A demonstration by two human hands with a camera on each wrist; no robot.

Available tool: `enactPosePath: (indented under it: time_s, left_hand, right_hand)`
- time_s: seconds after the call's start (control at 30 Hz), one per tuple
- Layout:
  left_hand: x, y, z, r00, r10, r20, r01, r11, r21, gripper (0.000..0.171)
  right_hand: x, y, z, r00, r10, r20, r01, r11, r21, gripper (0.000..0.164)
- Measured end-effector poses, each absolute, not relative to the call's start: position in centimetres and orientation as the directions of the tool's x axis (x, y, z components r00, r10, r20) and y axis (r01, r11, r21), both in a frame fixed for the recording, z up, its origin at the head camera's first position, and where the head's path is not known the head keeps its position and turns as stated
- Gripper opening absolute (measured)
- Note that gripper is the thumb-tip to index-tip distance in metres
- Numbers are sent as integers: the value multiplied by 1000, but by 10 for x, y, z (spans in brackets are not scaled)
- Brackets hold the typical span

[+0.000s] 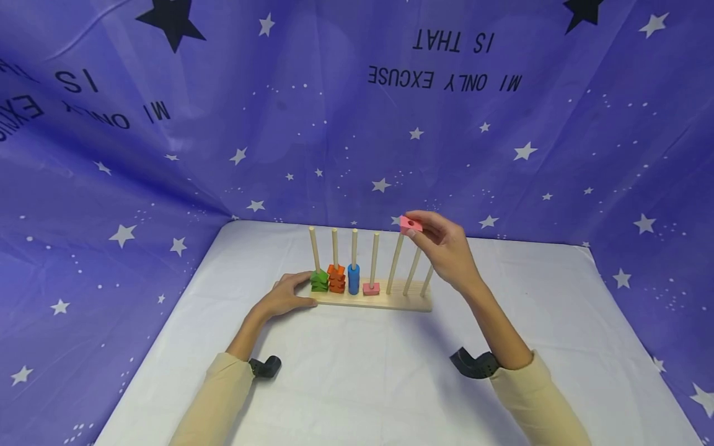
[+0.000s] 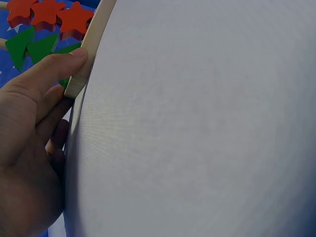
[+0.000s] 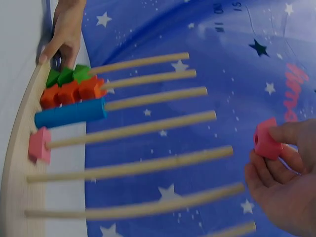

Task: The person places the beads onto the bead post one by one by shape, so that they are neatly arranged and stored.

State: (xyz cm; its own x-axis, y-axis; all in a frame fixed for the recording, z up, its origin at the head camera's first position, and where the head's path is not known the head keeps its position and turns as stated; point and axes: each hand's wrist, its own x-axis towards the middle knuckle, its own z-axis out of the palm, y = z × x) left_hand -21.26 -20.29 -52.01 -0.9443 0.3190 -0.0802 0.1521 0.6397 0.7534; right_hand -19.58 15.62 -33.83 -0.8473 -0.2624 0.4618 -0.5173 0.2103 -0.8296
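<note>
My right hand point(image 1: 449, 251) pinches a pink block point(image 1: 411, 225) with a round hole, between thumb and fingers. In the head view the block overlaps the top of the fifth peg point(image 1: 395, 263); the right wrist view shows it apart from the peg tips. My left hand point(image 1: 284, 296) holds the left end of the wooden peg base point(image 1: 398, 301), thumb along its front edge. On the pegs, from the left, sit green triangular blocks point(image 1: 319, 282), orange-red star blocks point(image 1: 337, 280), a blue cylindrical stack point(image 1: 354, 280) and one pink block point(image 3: 39, 145) at the bottom of the fourth peg.
The base stands on a white-covered table point(image 1: 362, 371). Behind and beside it hangs a purple-blue cloth point(image 1: 334, 124) with stars and lettering. Three bare pegs rise at the base's right side. A black wrist mount point(image 1: 474, 363) sits at each sleeve cuff.
</note>
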Motion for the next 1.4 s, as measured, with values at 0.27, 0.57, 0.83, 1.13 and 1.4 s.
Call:
enactPosePath:
  time_s: [0.27, 0.57, 0.83, 1.13, 1.4]
  left_hand:
    - [-213, -203, -522, -945, 319, -79, 155, 644, 749, 78]
    - [-213, -200, -520, -940, 332, -75, 166, 642, 749, 78]
    - [-213, -200, -520, -939, 335, -74, 166, 634, 755, 78]
    - [-214, -198, -520, -936, 346, -71, 175, 630, 756, 78]
    - [-211, -200, -518, -939, 334, -87, 158, 639, 753, 77]
  right_hand:
    - [-207, 123, -337, -865, -297, 405, -487, 299, -821, 33]
    - [-207, 113, -346, -880, -282, 382, -459, 302, -836, 32]
    - [-209, 111, -370, -891, -220, 398, -446, 255, -858, 40]
    - [-206, 108, -443, -970, -103, 219, -235, 173, -957, 29]
    - [-200, 102, -510, -996, -41, 75, -84, 276, -957, 26]
